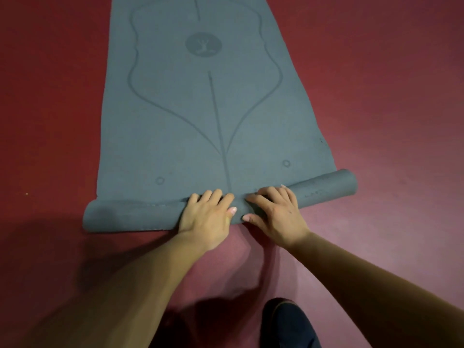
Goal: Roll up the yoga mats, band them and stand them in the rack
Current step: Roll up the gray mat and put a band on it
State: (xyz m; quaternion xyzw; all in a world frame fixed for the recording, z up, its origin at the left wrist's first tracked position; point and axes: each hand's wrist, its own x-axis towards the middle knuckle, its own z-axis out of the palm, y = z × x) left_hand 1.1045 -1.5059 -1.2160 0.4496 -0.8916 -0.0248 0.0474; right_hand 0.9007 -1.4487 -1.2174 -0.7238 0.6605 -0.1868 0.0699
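Note:
A grey-blue yoga mat (200, 109) with dark alignment lines and a round tree logo lies flat on the floor, stretching away from me. Its near end is wound into a low roll (130, 218) running from lower left to upper right. My left hand (206, 217) and my right hand (273, 212) sit side by side on the middle of that roll, fingers curled over its top and thumbs on its near side. The part of the roll under my hands is hidden.
Dark red floor (389, 121) surrounds the mat on all sides. My knee in dark blue trousers (288, 322) shows at the bottom edge, just behind my right forearm. No rack or band is in view.

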